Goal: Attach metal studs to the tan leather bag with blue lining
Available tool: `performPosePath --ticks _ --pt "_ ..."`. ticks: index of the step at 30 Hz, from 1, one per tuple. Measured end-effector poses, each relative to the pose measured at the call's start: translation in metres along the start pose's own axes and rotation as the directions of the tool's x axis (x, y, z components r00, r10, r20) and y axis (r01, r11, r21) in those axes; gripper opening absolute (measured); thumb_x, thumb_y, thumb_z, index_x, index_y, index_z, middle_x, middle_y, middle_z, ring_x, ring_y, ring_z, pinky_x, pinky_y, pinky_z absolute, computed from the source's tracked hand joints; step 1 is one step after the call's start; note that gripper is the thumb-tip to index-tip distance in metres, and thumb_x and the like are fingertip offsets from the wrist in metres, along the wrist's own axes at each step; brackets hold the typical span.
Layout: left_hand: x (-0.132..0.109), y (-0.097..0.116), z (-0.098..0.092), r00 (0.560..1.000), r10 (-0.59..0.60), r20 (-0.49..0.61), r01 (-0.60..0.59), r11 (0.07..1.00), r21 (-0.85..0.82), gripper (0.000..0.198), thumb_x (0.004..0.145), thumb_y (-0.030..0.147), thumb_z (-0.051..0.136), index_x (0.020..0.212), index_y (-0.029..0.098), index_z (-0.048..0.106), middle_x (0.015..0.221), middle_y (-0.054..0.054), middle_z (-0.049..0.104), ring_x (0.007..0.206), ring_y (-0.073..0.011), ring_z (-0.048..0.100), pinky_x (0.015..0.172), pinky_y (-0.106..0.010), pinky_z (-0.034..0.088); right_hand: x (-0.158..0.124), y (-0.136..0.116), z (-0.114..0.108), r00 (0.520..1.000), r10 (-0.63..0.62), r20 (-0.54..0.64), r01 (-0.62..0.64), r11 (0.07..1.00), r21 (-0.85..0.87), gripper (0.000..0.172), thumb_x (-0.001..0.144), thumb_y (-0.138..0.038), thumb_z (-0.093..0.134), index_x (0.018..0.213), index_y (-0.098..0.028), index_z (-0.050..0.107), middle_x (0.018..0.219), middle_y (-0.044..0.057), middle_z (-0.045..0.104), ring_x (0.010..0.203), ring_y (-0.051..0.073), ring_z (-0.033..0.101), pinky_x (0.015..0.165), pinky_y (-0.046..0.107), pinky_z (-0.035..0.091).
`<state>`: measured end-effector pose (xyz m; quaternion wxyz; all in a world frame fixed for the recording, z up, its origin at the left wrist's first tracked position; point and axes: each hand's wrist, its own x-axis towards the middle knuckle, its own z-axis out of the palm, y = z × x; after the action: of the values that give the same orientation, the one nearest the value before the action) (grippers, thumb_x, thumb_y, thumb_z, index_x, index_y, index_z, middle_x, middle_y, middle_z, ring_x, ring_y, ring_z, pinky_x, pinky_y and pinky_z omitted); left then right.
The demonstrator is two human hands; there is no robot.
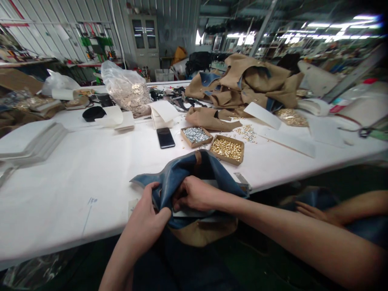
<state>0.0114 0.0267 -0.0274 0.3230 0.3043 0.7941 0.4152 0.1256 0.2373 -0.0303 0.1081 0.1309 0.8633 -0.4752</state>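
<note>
A bag-like piece with a blue lining [178, 165] and a tan outer side lies open at the table's front edge. My left hand [148, 216] grips its left rim, thumb on the near side and fingers behind the fold. Inside the opening, my right hand [194, 194] has its fingers bent together against the blue inner wall; what they pinch, if anything, is hidden. Below that hand a pale flat panel [184, 212] shows inside the bag. Just beyond stand a small box of silver fasteners [196, 136] and a box of gold studs [227, 149].
A black phone [165, 138] lies left of the boxes. Loose gold studs [247, 132] are scattered at right. Tan pieces [248, 81] are heaped behind, near a plastic bag of small parts [127, 89]. At right, another person's hand [318, 214] rests near blue material.
</note>
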Motion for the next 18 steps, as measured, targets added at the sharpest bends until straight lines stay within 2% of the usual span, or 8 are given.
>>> performPosePath --ticks 3,6,8,10,11,13,16,18 --pt "0.001 -0.002 0.000 1.000 0.018 0.006 -0.018 0.999 -0.041 0.068 0.093 0.037 0.070 0.158 0.026 0.051 0.111 -0.006 0.078 0.097 -0.0315 0.074 0.088 -0.041 0.054 0.001 -0.008 0.001 0.998 0.044 -0.038 -0.045 0.998 -0.034 0.010 0.080 -0.016 0.094 0.087 -0.021 0.090 0.090 0.000 0.085 0.087 0.021 0.077 0.070 0.025 0.046" --pt "0.001 -0.006 0.002 0.999 0.032 -0.010 -0.033 0.996 -0.086 0.061 0.102 0.053 0.067 0.154 0.025 0.056 0.114 -0.007 0.079 0.102 -0.0332 0.075 0.092 -0.042 0.056 0.000 -0.020 0.001 0.982 0.119 -0.148 -0.142 0.978 -0.155 0.016 0.075 -0.025 0.101 0.084 -0.022 0.089 0.086 0.001 0.085 0.084 0.023 0.077 0.067 0.028 0.043" --pt "0.000 -0.009 0.005 0.998 0.037 -0.040 -0.042 0.991 -0.125 0.061 0.105 0.059 0.062 0.153 0.023 0.060 0.126 -0.011 0.079 0.114 -0.0353 0.074 0.100 -0.044 0.056 -0.003 -0.028 0.003 0.956 0.151 -0.252 -0.221 0.936 -0.275 0.027 0.069 -0.036 0.108 0.081 -0.023 0.088 0.085 0.004 0.084 0.086 0.026 0.078 0.070 0.031 0.044" --pt "-0.001 -0.012 0.010 0.996 0.035 -0.079 -0.046 0.988 -0.151 0.064 0.105 0.059 0.060 0.156 0.019 0.060 0.141 -0.015 0.076 0.130 -0.0375 0.071 0.112 -0.047 0.054 -0.008 -0.032 0.008 0.934 0.123 -0.336 -0.255 0.888 -0.383 0.033 0.068 -0.044 0.108 0.080 -0.023 0.086 0.087 0.006 0.084 0.090 0.031 0.078 0.079 0.036 0.048" --pt "0.000 -0.014 0.013 0.995 0.030 -0.093 -0.044 0.987 -0.152 0.067 0.103 0.056 0.061 0.157 0.017 0.060 0.147 -0.017 0.074 0.137 -0.0389 0.068 0.118 -0.048 0.052 -0.010 -0.031 0.011 0.930 0.084 -0.359 -0.244 0.870 -0.429 0.031 0.070 -0.042 0.106 0.081 -0.023 0.085 0.091 0.006 0.085 0.093 0.033 0.078 0.086 0.039 0.050" --pt "0.002 -0.016 0.016 0.991 0.033 -0.127 -0.051 0.988 -0.145 0.074 0.096 0.048 0.065 0.160 0.012 0.058 0.154 -0.020 0.070 0.145 -0.0406 0.064 0.126 -0.050 0.048 -0.013 -0.023 0.019 0.903 -0.065 -0.424 -0.176 0.845 -0.506 0.016 0.079 -0.025 0.094 0.092 -0.024 0.085 0.105 0.007 0.085 0.105 0.036 0.077 0.099 0.046 0.050" --pt "0.005 -0.014 0.016 0.994 0.037 -0.105 -0.052 0.988 -0.142 0.087 0.083 0.040 0.073 0.164 0.012 0.058 0.161 -0.018 0.068 0.154 -0.0406 0.059 0.133 -0.047 0.044 -0.010 -0.001 0.028 0.815 -0.333 -0.474 -0.051 0.773 -0.632 0.039 0.080 0.000 0.070 0.107 -0.025 0.084 0.117 0.008 0.085 0.117 0.035 0.077 0.114 0.053 0.047" --pt "0.003 -0.008 0.014 0.997 0.025 -0.074 -0.037 0.986 -0.161 0.091 0.080 0.037 0.077 0.166 0.014 0.059 0.161 -0.015 0.068 0.157 -0.0414 0.056 0.135 -0.045 0.043 -0.004 0.015 0.030 0.742 -0.492 -0.456 0.010 0.688 -0.726 0.045 0.081 0.004 0.060 0.107 -0.025 0.082 0.117 0.009 0.085 0.114 0.034 0.078 0.112 0.054 0.049"
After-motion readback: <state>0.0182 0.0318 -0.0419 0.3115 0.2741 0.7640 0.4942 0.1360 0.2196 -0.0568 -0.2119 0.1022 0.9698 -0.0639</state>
